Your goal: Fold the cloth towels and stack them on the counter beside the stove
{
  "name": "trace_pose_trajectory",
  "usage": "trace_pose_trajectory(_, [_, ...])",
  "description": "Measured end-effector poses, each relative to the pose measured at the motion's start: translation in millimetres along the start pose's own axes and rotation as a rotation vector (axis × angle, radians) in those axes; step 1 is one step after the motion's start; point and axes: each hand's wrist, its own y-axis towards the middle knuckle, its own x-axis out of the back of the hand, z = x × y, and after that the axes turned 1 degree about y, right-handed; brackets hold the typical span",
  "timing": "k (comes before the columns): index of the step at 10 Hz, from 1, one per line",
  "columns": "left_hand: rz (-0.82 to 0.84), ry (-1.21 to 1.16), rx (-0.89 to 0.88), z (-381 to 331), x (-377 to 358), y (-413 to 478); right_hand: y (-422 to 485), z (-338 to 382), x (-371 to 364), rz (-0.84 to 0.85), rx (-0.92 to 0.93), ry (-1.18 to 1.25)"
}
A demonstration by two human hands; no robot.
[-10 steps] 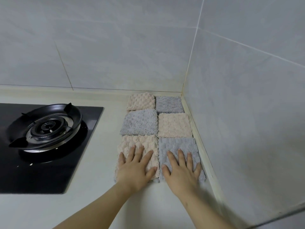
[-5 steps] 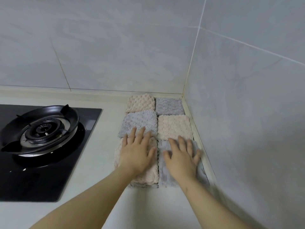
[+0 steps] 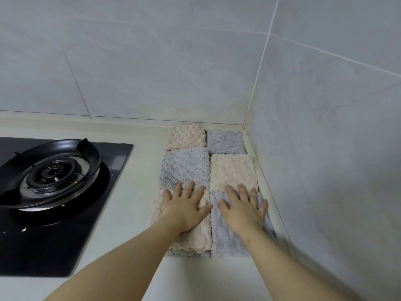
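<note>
Left hand (image 3: pixel 186 208) flat, fingers spread, presses near-left beige bobble-textured folded towel (image 3: pixel 195 237); right hand (image 3: pixel 243 208) flat on near-right grey plush folded towel (image 3: pixel 225 242); neither grips. Towels lie under palms, long axes near-to-far, on white tabletop (image 3: pixel 138 192) right of black gas stove (image 3: pixel 54 177); four folded towels (image 3: pixel 232 170) just beyond.

left hand (image 3: pixel 186 208): flat, fingers spread | right hand (image 3: pixel 244 208): flat, fingers spread, palms down

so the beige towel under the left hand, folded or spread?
Folded: the beige towel shows stacked layers along its near edge. The left hand rests flat on it.
</note>
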Motion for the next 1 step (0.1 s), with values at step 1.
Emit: trace_pose_trajectory(1, [-0.179, -0.106, -0.024, 3.4, 9.1, -9.5, -15.1, 4.6, 5.8, -0.165, 0.015, 0.074])
